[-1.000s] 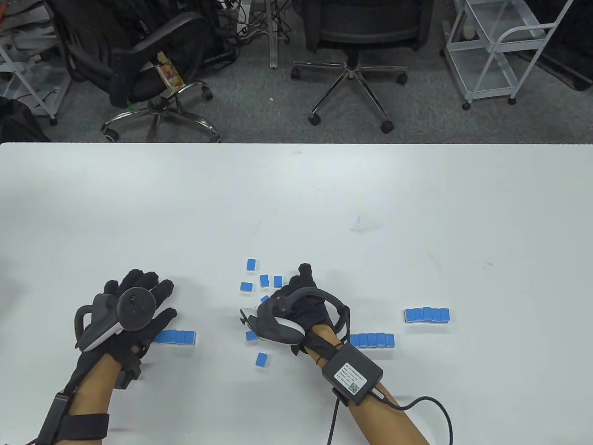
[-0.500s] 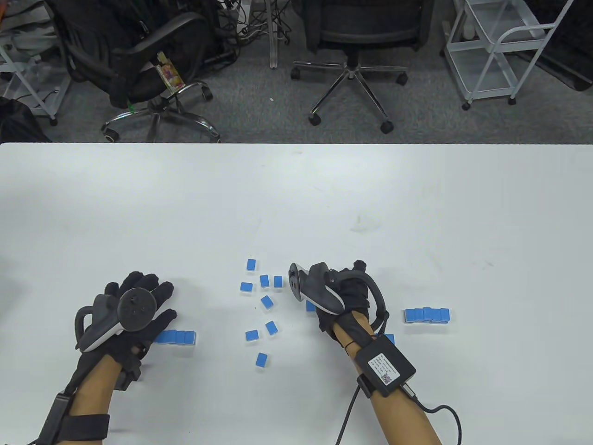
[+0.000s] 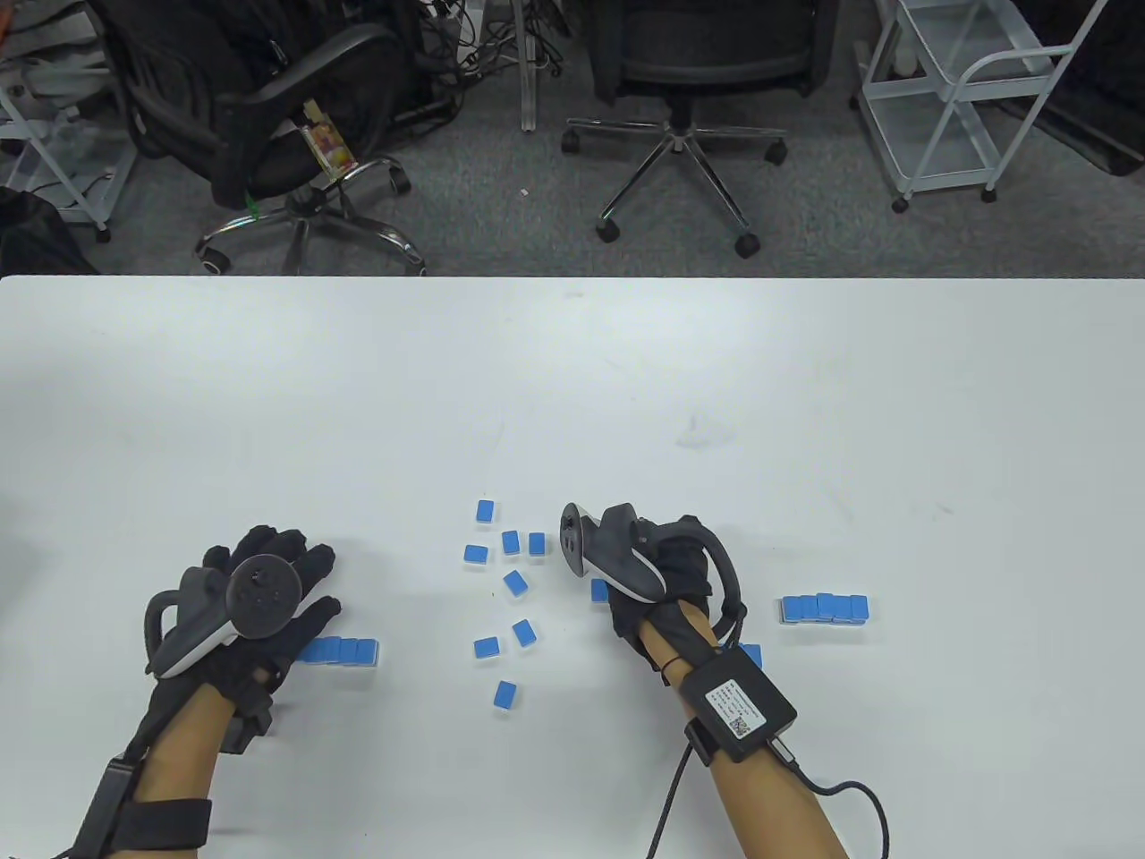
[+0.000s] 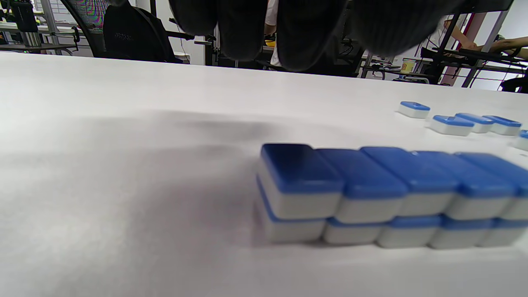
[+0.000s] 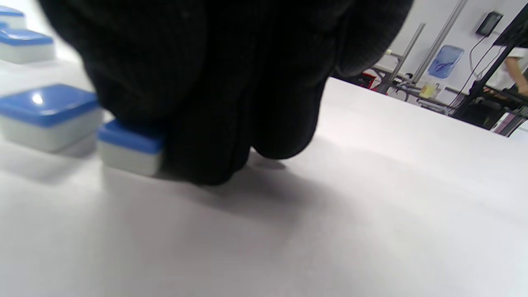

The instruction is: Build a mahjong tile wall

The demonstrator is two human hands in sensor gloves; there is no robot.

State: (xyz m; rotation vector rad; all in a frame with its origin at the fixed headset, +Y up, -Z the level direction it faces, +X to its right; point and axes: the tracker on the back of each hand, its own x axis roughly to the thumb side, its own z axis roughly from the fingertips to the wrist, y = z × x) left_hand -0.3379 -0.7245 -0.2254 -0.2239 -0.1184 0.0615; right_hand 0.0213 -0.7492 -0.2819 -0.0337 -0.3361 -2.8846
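Note:
Blue-backed mahjong tiles lie on the white table (image 3: 572, 376). My left hand (image 3: 268, 573) lies flat with fingers spread over the left end of a two-tier row (image 3: 344, 650), which also shows in the left wrist view (image 4: 371, 194); it holds nothing. My right hand (image 3: 671, 573) is curled down on the table, its fingers (image 5: 214, 123) closed against a single tile (image 3: 599, 591) that stands on the table (image 5: 130, 146). Several loose tiles (image 3: 514, 582) lie between the hands.
A finished row (image 3: 823, 608) stands at the right. Another row (image 3: 751, 653) is mostly hidden behind my right forearm. Office chairs and a white cart stand beyond the table's far edge.
My right hand has moved right, away from the loose tiles, with one tile at its fingers. It has barely moved in the last half second. The left hand is still.

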